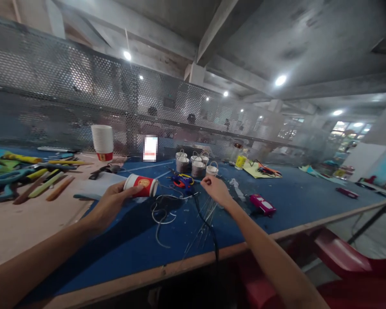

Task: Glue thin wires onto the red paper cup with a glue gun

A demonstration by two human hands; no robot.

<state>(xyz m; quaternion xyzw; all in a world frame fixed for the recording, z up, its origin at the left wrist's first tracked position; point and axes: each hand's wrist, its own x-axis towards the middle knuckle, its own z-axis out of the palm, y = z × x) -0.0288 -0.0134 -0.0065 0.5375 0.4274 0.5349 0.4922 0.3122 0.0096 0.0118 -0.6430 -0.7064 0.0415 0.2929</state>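
My left hand (112, 201) is closed round a red and white paper cup (143, 185), which lies tipped on its side with its end facing right. My right hand (214, 189) has its fingers pinched together above the table; what they hold, if anything, is too small to make out. Just left of those fingers lie pliers with blue, red and yellow handles (184, 183). Behind my right hand stand several small white cups with looped handles (198, 166). Below it is a bundle of thin straight wires (202, 229), and a loose curled wire (159, 219) lies between my hands.
A stack of paper cups (102, 139) stands at the back left, near scissors (3, 182) and several modelling tools (59, 188). A magenta device (263, 204) lies on the blue tabletop (131, 253) to the right. Bottles (241, 158) stand behind; a black cable (212, 234) crosses the front edge.
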